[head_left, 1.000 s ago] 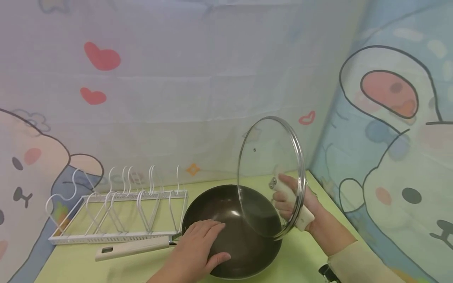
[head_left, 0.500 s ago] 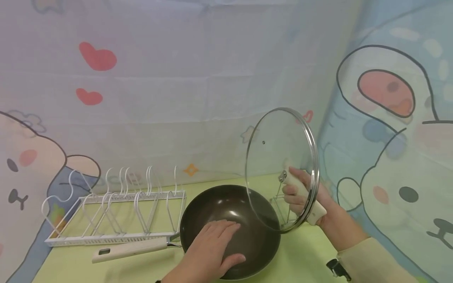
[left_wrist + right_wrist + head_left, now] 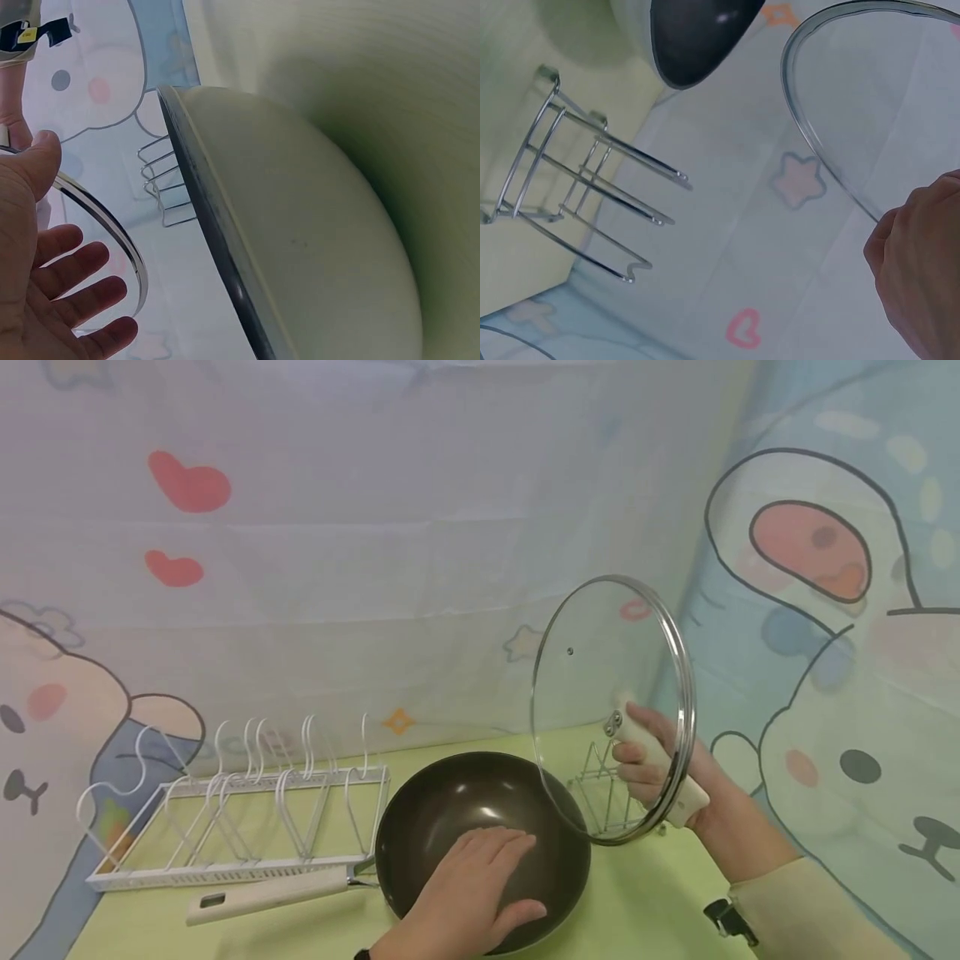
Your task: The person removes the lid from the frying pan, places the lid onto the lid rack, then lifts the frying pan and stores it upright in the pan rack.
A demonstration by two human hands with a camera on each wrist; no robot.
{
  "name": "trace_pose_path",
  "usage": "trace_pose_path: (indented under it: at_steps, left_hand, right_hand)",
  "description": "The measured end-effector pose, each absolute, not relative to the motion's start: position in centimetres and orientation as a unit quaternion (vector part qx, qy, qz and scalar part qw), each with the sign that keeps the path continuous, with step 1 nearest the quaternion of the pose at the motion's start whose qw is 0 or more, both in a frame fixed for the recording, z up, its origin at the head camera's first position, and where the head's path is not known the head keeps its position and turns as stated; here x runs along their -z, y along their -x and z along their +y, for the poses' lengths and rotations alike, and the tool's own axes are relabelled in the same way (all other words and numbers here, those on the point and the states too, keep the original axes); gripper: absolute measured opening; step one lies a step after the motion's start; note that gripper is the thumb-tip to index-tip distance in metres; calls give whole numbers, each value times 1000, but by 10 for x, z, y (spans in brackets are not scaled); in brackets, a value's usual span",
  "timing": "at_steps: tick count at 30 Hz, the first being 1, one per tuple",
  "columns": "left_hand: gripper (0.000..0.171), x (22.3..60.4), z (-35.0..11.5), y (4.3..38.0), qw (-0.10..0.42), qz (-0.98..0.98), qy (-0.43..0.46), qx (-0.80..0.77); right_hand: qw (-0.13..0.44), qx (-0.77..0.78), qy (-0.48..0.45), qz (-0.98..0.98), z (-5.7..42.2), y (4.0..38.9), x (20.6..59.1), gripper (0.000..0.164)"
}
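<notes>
A dark-lined wok (image 3: 438, 810) with a cream outside sits on the green table, its pale handle (image 3: 273, 893) pointing left. Over its near side is my left hand (image 3: 468, 893), palm down, fingers loosely straight and holding nothing. The left wrist view shows that hand (image 3: 45, 285) apart from the wok's outer wall (image 3: 315, 225). To the right, my right hand (image 3: 693, 777) grips the cream handle (image 3: 648, 743) of a round glass lid (image 3: 585, 710) with a steel rim. The lid is raised nearly upright, overlapping the wok's right edge in the head view.
Left of the wok lies a white dish rack (image 3: 232, 870) with curved dividers. A small metal wire rack (image 3: 607, 172) stands at the right, seen partly through the lid in the head view. Printed cloth (image 3: 390, 560) hangs behind and at both sides.
My right hand has carried the lid up and to the right, exposing the wire rack behind it. My left hand has shifted right over the wok. The wok stays put.
</notes>
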State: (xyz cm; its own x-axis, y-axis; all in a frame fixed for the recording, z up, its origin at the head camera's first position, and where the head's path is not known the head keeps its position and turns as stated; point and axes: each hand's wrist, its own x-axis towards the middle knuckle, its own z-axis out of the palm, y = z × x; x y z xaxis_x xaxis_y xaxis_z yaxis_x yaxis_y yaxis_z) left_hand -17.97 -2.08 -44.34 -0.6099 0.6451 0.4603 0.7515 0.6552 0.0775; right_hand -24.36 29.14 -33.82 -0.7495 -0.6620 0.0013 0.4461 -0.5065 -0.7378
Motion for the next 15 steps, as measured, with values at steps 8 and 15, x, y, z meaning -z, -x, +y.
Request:
trace_pose_path:
  at_steps: [8, 15]
  left_hand:
    - [64, 445, -7, 182, 196, -885, 402, 130]
    - [65, 449, 6, 187, 195, -881, 411, 133]
  right_hand:
    - [317, 854, 137, 389, 306, 247, 330, 25]
    - [293, 849, 107, 426, 317, 248, 324, 25]
